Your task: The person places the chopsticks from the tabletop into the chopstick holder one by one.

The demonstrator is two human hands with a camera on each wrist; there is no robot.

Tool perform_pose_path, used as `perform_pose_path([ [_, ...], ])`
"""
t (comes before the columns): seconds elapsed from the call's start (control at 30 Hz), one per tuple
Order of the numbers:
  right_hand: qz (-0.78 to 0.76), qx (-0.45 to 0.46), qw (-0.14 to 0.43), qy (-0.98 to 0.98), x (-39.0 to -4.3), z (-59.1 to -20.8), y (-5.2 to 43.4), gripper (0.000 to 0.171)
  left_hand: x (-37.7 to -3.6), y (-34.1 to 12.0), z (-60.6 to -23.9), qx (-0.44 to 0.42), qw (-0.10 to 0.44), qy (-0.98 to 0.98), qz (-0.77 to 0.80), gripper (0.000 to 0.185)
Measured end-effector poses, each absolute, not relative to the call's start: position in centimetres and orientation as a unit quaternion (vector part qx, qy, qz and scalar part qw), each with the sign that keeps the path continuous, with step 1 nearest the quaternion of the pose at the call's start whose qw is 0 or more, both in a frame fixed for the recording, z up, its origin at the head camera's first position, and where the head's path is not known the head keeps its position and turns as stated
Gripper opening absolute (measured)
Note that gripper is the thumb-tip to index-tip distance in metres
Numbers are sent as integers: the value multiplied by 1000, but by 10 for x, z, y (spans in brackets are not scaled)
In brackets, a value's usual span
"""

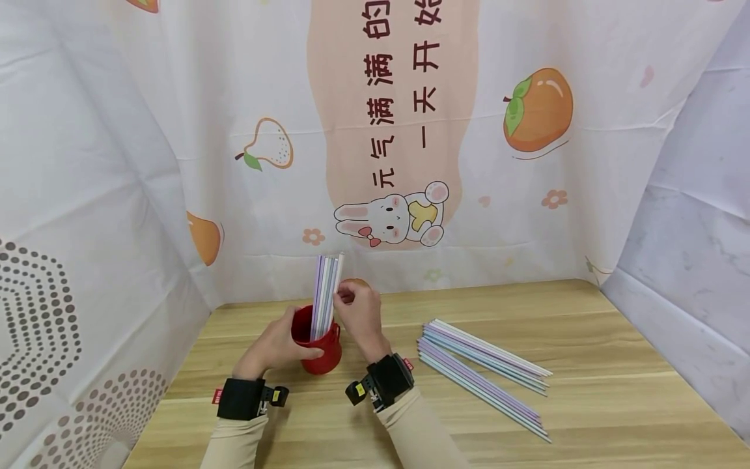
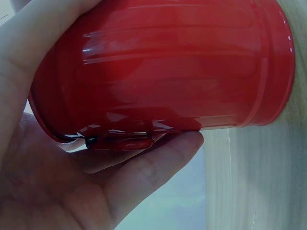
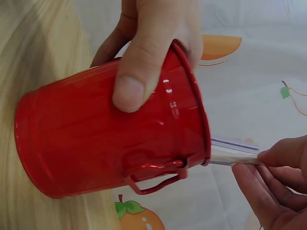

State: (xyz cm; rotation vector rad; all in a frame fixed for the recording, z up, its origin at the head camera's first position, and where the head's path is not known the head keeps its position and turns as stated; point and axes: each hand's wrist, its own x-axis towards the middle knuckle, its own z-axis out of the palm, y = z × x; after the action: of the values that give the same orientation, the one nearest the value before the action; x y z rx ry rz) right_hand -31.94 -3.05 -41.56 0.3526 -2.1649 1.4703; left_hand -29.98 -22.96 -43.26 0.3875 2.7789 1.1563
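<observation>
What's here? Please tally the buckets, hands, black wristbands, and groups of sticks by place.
Red bucket: 1
Hands: 2, left hand and right hand
Black wristbands: 2
Stick groups: 2, bucket sticks and table sticks, too overlapped to count singly
Total: 7

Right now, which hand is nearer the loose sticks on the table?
Right. The right hand is left of the loose sticks, apart from them, at the bunch in the red bucket; the left hand is farther left, gripping the bucket.
</observation>
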Motion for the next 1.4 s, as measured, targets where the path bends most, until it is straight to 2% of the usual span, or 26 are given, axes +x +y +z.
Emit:
perform_pose_path([
  [0.27,529,122,238,-805,-322,-423,-33,8,-301,-230,-434,132,52,914,381,89],
  [0.53,547,118,196,-805,-323,-428,-33,11,-300,-230,-434,133,49,916,374,89],
  [0.93,537,123,190,-813,-322,-427,-31,13,-301,-230,-434,137,46,918,370,88],
  [1.4,479,142,168,-850,-314,-410,1,19,-302,-231,-435,140,51,912,383,89],
])
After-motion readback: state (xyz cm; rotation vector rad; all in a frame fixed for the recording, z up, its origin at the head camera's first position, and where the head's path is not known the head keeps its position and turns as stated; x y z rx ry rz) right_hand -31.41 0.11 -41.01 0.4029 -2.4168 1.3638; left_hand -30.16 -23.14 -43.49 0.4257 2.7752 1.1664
